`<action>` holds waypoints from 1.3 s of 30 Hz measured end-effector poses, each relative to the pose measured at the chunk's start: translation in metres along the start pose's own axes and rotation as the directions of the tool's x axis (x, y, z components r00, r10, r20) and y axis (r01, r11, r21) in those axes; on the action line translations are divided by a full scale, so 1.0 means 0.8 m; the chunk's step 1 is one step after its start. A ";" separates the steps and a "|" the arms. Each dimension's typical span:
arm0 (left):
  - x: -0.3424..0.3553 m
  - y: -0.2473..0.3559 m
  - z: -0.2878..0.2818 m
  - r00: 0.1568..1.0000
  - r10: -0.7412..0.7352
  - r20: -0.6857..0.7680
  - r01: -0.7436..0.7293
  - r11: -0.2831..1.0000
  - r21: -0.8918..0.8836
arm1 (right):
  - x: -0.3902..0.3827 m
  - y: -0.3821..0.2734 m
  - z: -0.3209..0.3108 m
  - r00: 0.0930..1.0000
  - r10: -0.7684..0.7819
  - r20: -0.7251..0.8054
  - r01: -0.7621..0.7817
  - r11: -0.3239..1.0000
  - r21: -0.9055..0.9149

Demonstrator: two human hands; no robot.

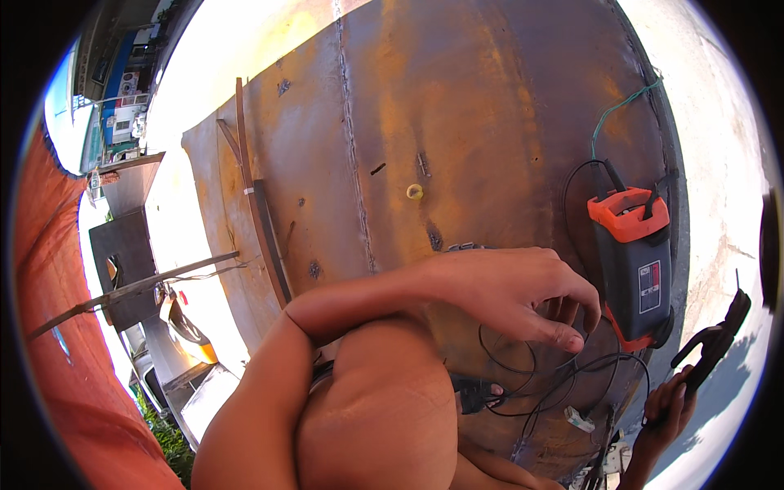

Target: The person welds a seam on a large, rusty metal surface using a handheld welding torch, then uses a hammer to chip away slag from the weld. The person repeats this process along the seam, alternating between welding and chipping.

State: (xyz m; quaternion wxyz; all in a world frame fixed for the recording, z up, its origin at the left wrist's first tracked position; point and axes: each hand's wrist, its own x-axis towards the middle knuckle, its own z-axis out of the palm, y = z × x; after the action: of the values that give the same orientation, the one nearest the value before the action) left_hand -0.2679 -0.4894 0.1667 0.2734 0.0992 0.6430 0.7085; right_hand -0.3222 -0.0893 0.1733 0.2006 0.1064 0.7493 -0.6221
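My left arm lies across my bent knee. My left hand (pixel 531 298) hangs loosely over the rusty metal sheet (pixel 474 106), thumb and forefinger apart, with nothing seen in it. Just right of it is a black and orange welding machine (pixel 635 273) with a handle on top. At the far right my right hand (pixel 668 404) is wrapped round a black electrode holder (pixel 712 343), a clamp-like tool with a thin rod at its tip. Black cables (pixel 563 384) loop over the sheet below the machine.
A long metal bar (pixel 260 208) lies on the sheet's left part. A yellow ring (pixel 415 192) sits mid-sheet. A green cord (pixel 616 110) runs from the machine to the right edge. A small pale object (pixel 580 419) lies among the cables. An orange tarp (pixel 61 302) hangs far left.
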 end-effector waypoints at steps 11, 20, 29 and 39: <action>-0.222 -0.023 0.043 0.773 -0.132 -0.620 0.250 0.962 0.106 | -0.038 -0.057 0.055 0.928 -0.100 0.360 0.085 0.995 0.057; -0.421 0.098 0.161 0.194 0.098 -0.976 0.353 0.922 0.163 | -0.042 -0.057 0.161 0.843 -0.005 0.538 0.073 0.992 -0.105; -0.483 0.036 0.049 0.097 0.080 -0.992 0.325 0.939 0.107 | -0.064 -0.034 0.174 0.873 0.080 0.481 0.060 0.961 -0.269; -0.521 -0.116 -0.185 0.347 0.006 -0.938 0.202 0.976 0.082 | -0.077 -0.018 0.297 0.956 0.163 0.244 0.042 0.747 -0.664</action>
State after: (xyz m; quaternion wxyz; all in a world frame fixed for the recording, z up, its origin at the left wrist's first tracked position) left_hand 0.0299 -0.8289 0.1425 -0.1089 -0.3351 0.7507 0.5588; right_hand -0.2334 -0.3182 0.1784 0.3518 -0.0382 0.8797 -0.3177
